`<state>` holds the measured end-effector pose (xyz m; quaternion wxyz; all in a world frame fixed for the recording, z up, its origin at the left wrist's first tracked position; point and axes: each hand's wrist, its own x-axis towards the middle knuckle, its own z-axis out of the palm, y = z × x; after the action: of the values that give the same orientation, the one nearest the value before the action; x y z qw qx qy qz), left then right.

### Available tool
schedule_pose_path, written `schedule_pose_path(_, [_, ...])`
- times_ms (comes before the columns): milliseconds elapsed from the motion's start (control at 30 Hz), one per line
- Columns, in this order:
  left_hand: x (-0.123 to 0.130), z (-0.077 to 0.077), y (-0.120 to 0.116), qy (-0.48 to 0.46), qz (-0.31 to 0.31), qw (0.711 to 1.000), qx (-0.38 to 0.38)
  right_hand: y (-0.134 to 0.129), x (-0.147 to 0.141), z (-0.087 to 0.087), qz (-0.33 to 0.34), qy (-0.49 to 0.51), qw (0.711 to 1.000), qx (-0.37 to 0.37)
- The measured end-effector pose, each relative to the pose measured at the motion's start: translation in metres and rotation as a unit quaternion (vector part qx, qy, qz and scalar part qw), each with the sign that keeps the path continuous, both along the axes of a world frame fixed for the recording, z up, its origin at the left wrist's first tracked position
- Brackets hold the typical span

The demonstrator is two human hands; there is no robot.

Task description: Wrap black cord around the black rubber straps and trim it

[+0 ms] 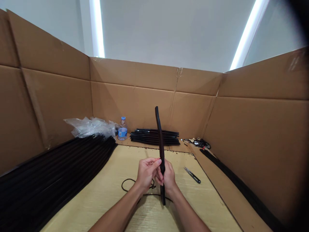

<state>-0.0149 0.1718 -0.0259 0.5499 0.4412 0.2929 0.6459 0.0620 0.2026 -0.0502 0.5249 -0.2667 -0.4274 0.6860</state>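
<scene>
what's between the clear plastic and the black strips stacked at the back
A blue-capped bottle stands between the clear plastic and the stacked black strips, as the head view shows.

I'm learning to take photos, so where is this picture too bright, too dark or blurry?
Head view: two long bands of white light glare near the top; head view: the pile of long black strips at left looks almost featureless; head view: a blurred dark shape covers the top-right corner; head view: the slim black bent bar in both bare hands looks fairly sharp.
</scene>
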Motion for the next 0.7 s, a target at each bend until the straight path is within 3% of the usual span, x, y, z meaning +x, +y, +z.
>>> schedule_pose_path(133, [0.000,0.001,0.000,-0.009,0.006,1.000,-0.014,-0.001,0.000,0.003,0.025,0.018,0.999,-0.009])
schedule_pose_path(333, [-0.002,0.005,0.003,-0.050,0.074,0.996,-0.028,-0.003,0.003,0.014,0.108,0.039,0.992,-0.046])
schedule_pose_path(700, [-0.001,0.002,0.004,-0.087,0.081,0.991,-0.066,0.000,0.013,0.029,0.177,0.019,0.973,-0.144])
